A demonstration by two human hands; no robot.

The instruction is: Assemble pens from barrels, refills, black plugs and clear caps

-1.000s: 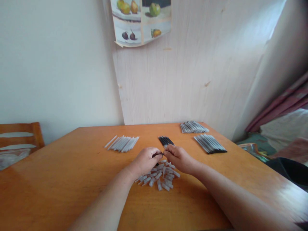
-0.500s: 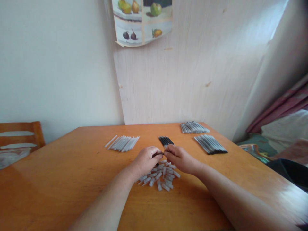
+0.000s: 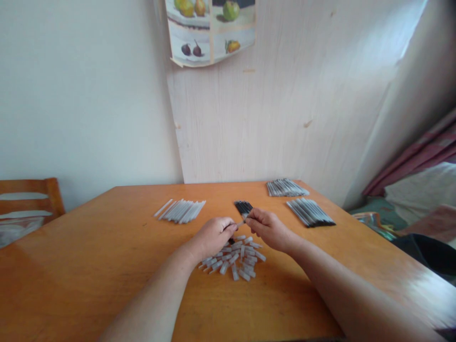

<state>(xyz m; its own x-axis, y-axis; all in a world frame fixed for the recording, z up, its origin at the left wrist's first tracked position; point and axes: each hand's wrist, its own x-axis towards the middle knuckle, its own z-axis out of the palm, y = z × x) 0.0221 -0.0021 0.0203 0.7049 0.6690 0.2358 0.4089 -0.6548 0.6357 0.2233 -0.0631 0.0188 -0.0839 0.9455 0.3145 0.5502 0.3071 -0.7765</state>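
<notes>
Over a loose pile of small translucent caps (image 3: 245,259), my two hands meet, fingers pinched. A thin pale stick, pen-like (image 3: 241,223), spans the short gap between them. My left hand (image 3: 216,233) grips its left end, and a dark tip shows just below those fingers. The other end sits in the closed fingers of my right hand (image 3: 266,228). How the stick's ends look is hidden by the fingers. Just beyond my right hand lies a row of slim black-ended sticks (image 3: 242,207), partly covered by that hand.
Translucent tubes (image 3: 183,211) lie side by side at the left on the wooden table (image 3: 89,266). Pen-like sticks with black ends (image 3: 309,212) form a row at the right, with another similar bundle (image 3: 287,187) behind. A chair (image 3: 53,199) stands at the far left.
My hands have drawn slightly apart, and more of the pale stick shows between them. My right hand has shifted a little up and right. The piles look the same.
</notes>
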